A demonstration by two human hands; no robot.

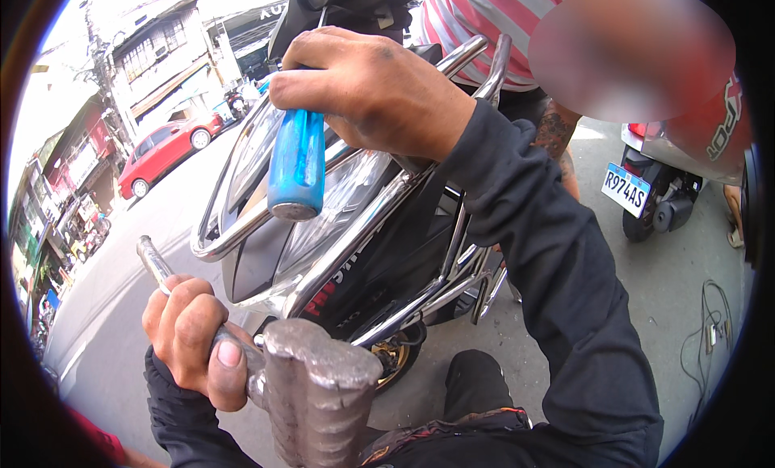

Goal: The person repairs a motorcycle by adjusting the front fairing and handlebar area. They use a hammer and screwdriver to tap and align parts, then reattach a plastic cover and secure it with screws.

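My left hand (192,339) is closed around the metal handle of a hammer (319,387) at the lower left. The hammer's thick, worn grey head faces me, below the other hand. Higher up, my right hand (375,85) grips a screwdriver (296,165) by its translucent blue handle, butt end hanging down. The thin shaft runs up toward a black part (347,24) of a motorcycle (347,266); whether its tip touches is hidden. Chrome crash bars (347,246) wrap the motorcycle's dark bodywork just behind both tools.
A person in a pink-and-white striped shirt (476,20) is close by on the motorcycle's far side. Another motorcycle (658,177) stands at the right. A black cable (710,331) lies on the pavement. A red car (165,149) is across the street.
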